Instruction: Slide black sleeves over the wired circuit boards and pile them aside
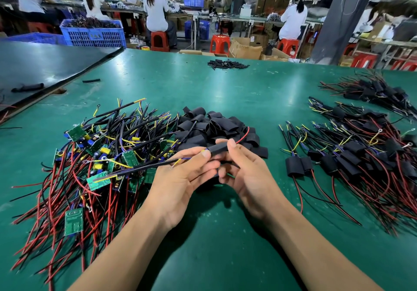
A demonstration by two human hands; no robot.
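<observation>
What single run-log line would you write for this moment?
step: sleeving | left hand: grips wires | right hand: pinches black sleeve | bare boards: left | sleeved pile: right

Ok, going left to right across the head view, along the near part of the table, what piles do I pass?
A heap of unsleeved wired circuit boards → loose black sleeves → sleeved boards piled aside.

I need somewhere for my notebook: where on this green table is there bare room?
Bare green table lies between the loose sleeves and the small far heap, and at the front edge, left of the finished pile. Crowded: the unsleeved boards on the left.
</observation>
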